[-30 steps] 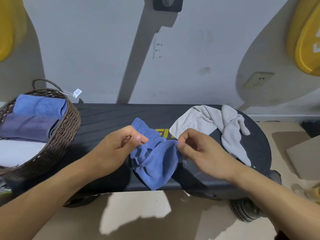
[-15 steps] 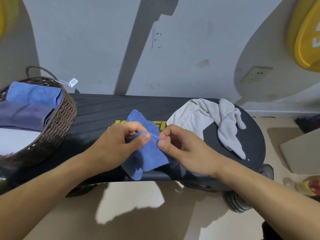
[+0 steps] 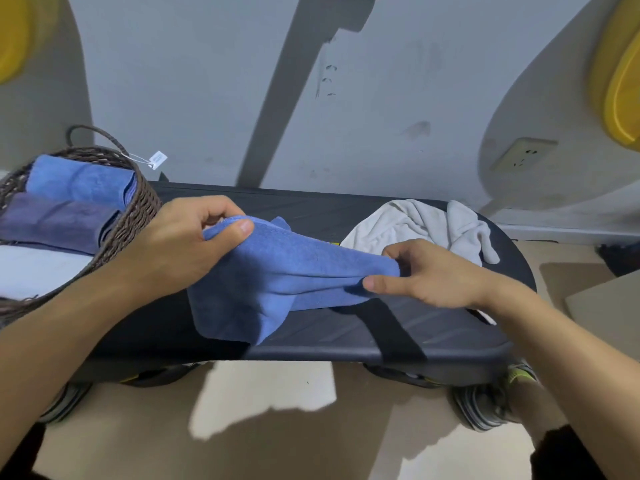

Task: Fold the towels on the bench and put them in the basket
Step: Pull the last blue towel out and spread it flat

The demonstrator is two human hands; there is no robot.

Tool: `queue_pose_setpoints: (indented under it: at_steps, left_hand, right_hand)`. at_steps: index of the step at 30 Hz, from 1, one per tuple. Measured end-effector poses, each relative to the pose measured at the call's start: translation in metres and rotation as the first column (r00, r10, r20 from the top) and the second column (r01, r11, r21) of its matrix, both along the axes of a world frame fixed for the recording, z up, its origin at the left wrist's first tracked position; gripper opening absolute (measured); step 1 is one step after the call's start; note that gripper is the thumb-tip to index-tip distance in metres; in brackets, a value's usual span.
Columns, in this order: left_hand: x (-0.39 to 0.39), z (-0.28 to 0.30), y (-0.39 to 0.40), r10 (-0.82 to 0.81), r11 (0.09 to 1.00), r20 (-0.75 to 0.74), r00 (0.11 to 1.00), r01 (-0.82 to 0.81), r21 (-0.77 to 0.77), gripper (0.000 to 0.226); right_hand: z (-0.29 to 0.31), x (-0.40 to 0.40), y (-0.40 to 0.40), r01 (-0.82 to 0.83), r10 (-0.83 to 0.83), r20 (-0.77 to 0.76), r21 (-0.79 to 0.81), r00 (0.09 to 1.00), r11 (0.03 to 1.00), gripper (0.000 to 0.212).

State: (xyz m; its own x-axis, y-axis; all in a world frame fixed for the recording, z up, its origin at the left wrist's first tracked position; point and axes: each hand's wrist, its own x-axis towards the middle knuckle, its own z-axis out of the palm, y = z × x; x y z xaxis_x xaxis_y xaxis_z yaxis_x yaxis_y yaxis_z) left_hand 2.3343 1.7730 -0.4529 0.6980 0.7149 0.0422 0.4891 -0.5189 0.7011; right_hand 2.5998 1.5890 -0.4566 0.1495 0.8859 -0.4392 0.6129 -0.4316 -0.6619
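A blue towel (image 3: 277, 271) is stretched above the black bench (image 3: 398, 334). My left hand (image 3: 183, 244) pinches its left corner, and my right hand (image 3: 426, 271) pinches its right corner. The towel's lower part droops onto the bench near the front edge. A crumpled white towel (image 3: 415, 226) lies on the bench's right end, behind my right hand. The brown wicker basket (image 3: 138, 209) stands at the bench's left end and holds a folded blue towel (image 3: 79, 178), a folded purple towel (image 3: 55, 220) and something white below them.
A grey wall with a socket (image 3: 523, 155) rises right behind the bench. Yellow objects (image 3: 620, 81) hang at the upper right and upper left. Beige floor lies in front, with a flat board (image 3: 609, 317) at the right. A paper tag (image 3: 157, 160) hangs from the basket handle.
My hands have moved apart, left hand toward the basket and right hand to the right, pulling the bunched blue towel out into a stretched span. The camera has tilted slightly.
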Motion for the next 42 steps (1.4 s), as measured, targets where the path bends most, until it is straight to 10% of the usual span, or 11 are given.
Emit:
queue_pose_setpoints:
  at_steps: [18,22,28,32,36,42]
  left_hand:
    - [0.008,-0.016,0.01,0.041,0.999,-0.136,0.99,-0.045,-0.021,0.019]
    - [0.007,-0.021,0.001,-0.229,0.968,-0.215,0.949,0.199,-0.155,0.014]
    - [0.033,-0.019,-0.044,-0.317,0.875,0.093,0.944,0.329,-0.356,0.099]
    - [0.04,-0.024,-0.055,-0.319,0.857,0.09,0.943,0.328,-0.398,0.026]
    - [0.031,-0.019,-0.051,-0.246,0.878,0.132,0.96,0.278,-0.389,0.026]
    - [0.024,-0.011,-0.033,-0.105,0.919,0.245,0.964,0.188,-0.347,0.016]
  right_hand:
    - [0.01,0.029,0.002,0.666,-0.46,-0.538,0.285,0.706,0.69,0.011]
    - [0.012,0.018,0.002,0.584,-0.416,-0.473,0.294,0.777,0.757,0.021]
    - [0.009,-0.045,0.007,0.275,-0.094,-0.483,0.32,0.871,0.907,0.021]
    - [-0.002,-0.072,0.007,0.383,-0.146,-0.548,0.348,0.824,0.856,0.03]
    - [-0.011,-0.076,0.004,0.323,-0.215,-0.403,0.222,0.89,0.92,0.055]
    - [-0.014,-0.064,0.005,0.051,-0.005,-0.382,0.111,0.924,0.992,0.026]
